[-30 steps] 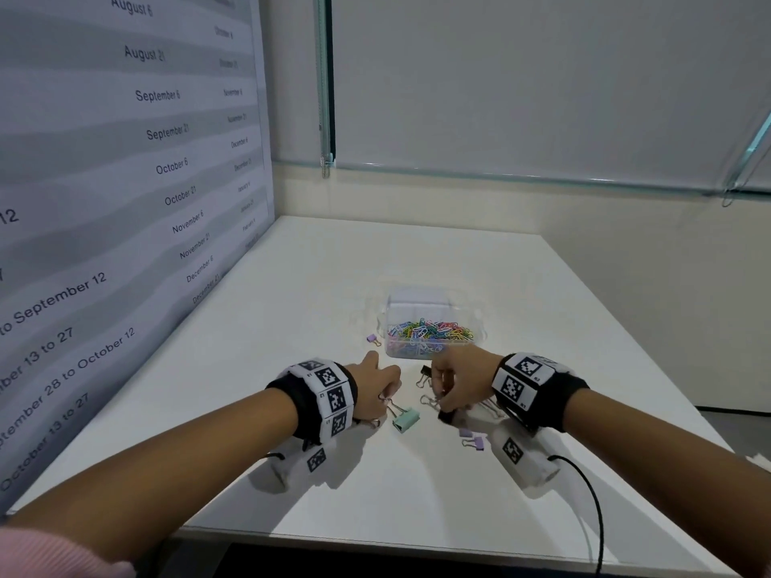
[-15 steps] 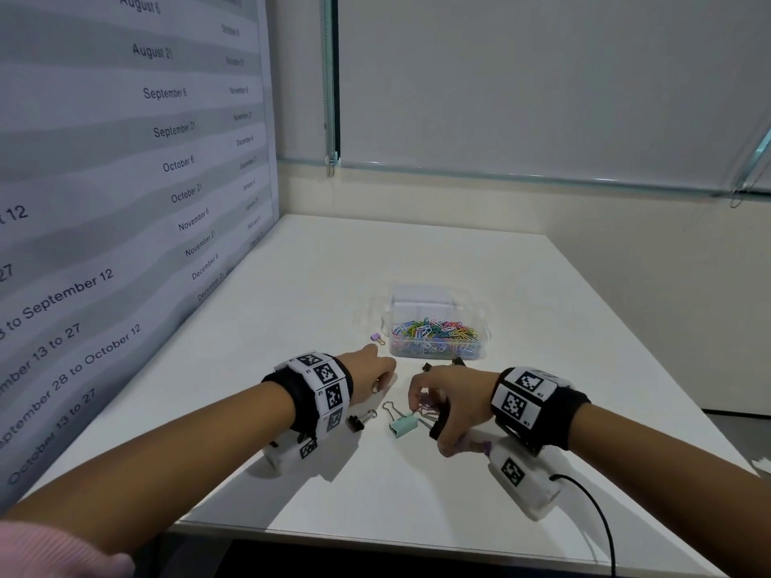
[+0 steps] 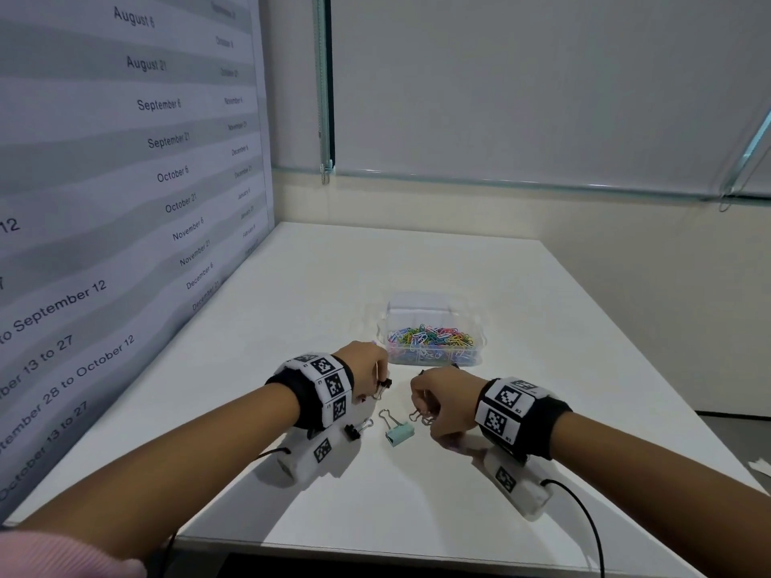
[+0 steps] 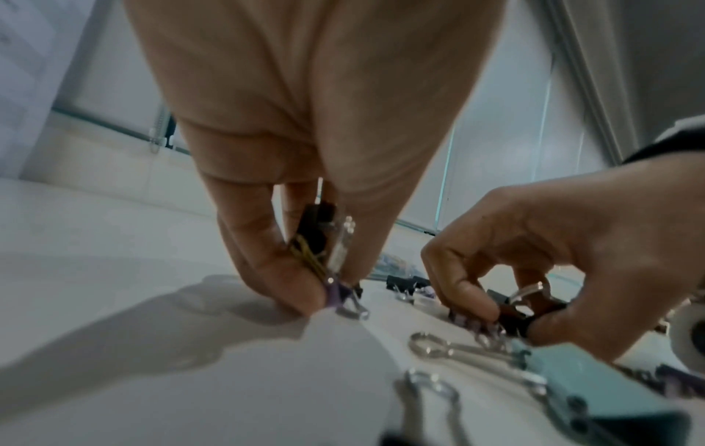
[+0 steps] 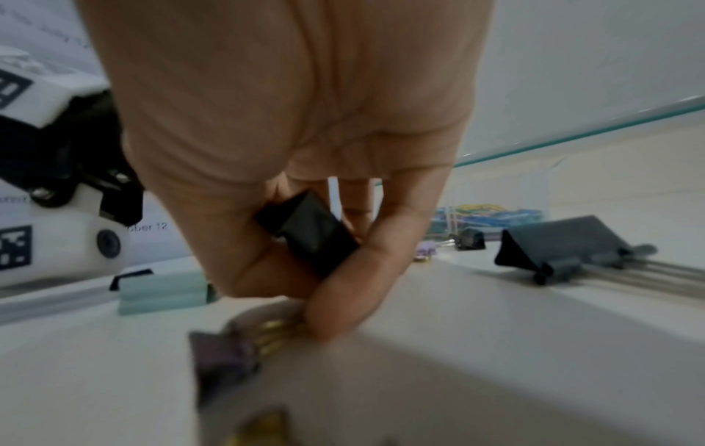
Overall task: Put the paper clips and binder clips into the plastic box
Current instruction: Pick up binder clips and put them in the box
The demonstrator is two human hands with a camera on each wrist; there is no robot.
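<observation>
Since the earlier frame, both hands have been raised slightly off the worktop [image 3: 521,285] with clips gathered. The left hand [image 3: 363,375] fingers [image 4: 267,271] are pinched on small binder clips [image 4: 316,238], black and purple. A black binder clip [image 5: 309,232] is clamped in the right hand [image 3: 444,400]. A mint binder clip [image 3: 399,432] is left lying between the hands. Just beyond, the plastic box [image 3: 479,360] holds coloured paper clips [image 3: 429,337]; a transfer to it seems imminent.
</observation>
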